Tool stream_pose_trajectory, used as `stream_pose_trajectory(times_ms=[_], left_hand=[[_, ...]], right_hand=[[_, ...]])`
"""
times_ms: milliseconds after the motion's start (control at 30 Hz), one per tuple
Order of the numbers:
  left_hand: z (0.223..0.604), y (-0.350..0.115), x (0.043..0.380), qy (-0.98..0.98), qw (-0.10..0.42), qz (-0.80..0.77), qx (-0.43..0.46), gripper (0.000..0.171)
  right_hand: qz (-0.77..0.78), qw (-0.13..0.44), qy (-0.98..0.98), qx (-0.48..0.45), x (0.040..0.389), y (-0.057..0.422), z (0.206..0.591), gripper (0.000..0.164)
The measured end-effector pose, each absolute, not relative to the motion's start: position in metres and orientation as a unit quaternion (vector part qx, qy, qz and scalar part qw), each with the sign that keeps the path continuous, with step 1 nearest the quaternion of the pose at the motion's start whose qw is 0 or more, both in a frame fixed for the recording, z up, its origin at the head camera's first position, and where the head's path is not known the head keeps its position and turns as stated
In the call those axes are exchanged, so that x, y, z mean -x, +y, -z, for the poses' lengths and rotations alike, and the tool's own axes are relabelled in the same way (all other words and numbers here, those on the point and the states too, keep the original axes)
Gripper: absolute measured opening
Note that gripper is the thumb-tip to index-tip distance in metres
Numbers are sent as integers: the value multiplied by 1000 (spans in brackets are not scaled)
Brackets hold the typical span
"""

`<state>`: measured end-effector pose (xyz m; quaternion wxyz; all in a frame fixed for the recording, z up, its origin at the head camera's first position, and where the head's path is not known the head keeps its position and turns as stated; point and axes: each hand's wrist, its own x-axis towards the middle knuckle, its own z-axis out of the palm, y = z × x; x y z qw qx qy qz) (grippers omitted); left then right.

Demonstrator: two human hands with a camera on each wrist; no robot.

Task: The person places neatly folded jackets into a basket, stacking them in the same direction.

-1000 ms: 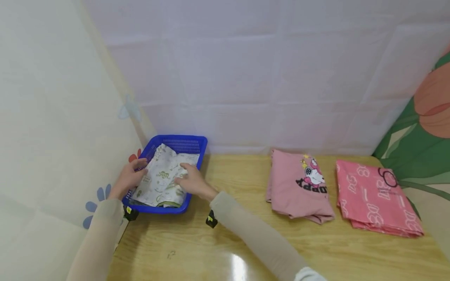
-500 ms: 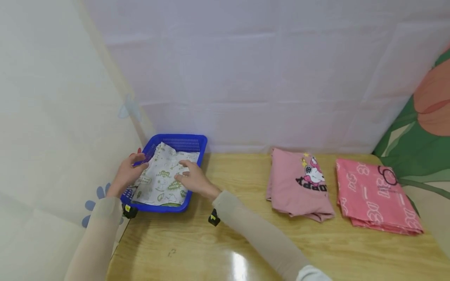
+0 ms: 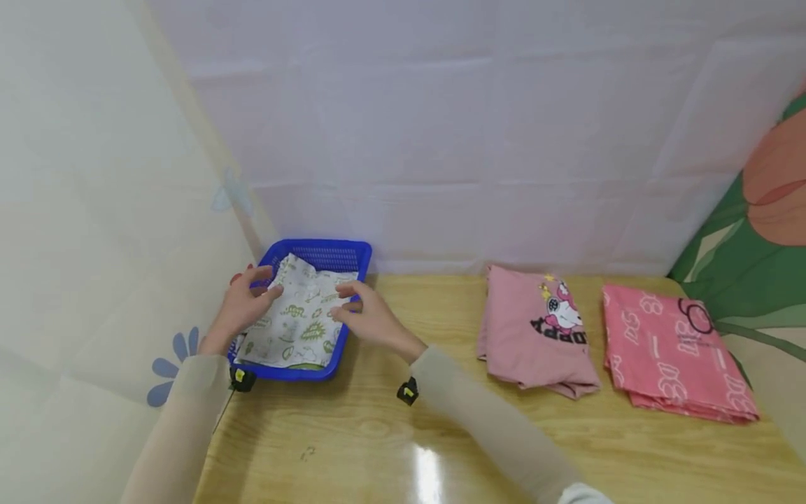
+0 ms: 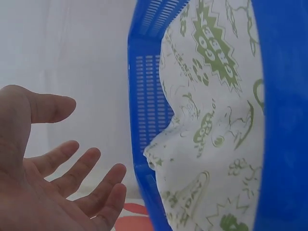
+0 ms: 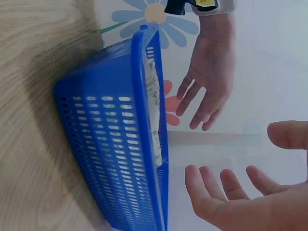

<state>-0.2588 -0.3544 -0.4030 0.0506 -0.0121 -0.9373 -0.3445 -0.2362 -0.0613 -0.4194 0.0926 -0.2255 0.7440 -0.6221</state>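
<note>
A white cloth with green print (image 3: 296,315), folded, lies inside a blue plastic basket (image 3: 363,262) at the left of the table. My left hand (image 3: 242,306) hovers over the basket's left side, fingers spread and holding nothing. Over the right rim is my right hand (image 3: 374,316), fingers relaxed with a gap to the thumb, also without anything in it. The left wrist view has the printed cloth (image 4: 207,125) within the basket walls, apart from my fingers. From the right wrist, both hands appear above the level of the basket rim (image 5: 139,96).
On the wooden table (image 3: 352,448), a folded dusty-pink garment (image 3: 522,343) with a cartoon print lies right of centre. Beside it is a folded bright-pink cloth (image 3: 674,357) with white lettering. A pale sheet (image 3: 441,140) hangs behind, and another sheet (image 3: 94,210) borders the left.
My hands have lifted off the printed cloth. The right hand has moved right towards the rim; the left has shifted slightly up and right. The cloth lies flatter in the basket.
</note>
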Motion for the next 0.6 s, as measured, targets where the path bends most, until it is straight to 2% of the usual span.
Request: stream_pose_trajectory(times_ms=[600], left_hand=[[391,-306,247,-926,98,355,78,60]], right_hand=[[641,52,736,211,239,28,407,51]])
